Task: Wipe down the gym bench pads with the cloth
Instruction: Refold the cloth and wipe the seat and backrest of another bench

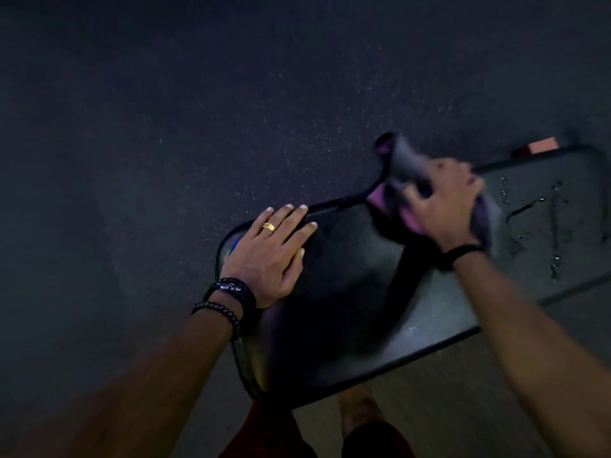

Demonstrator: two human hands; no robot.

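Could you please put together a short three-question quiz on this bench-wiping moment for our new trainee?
1. True or false: the left hand lies flat with straight fingers on the near bench pad.
2. What does the right hand hold? A) a spray bottle B) a bunched cloth C) nothing
3. Which pad still shows droplets and wet streaks, the near one or the far pad?

Key
1. True.
2. B; the fingers curl round the purple and grey cloth, near the gap between the pads.
3. The far pad, to the right of the cloth.
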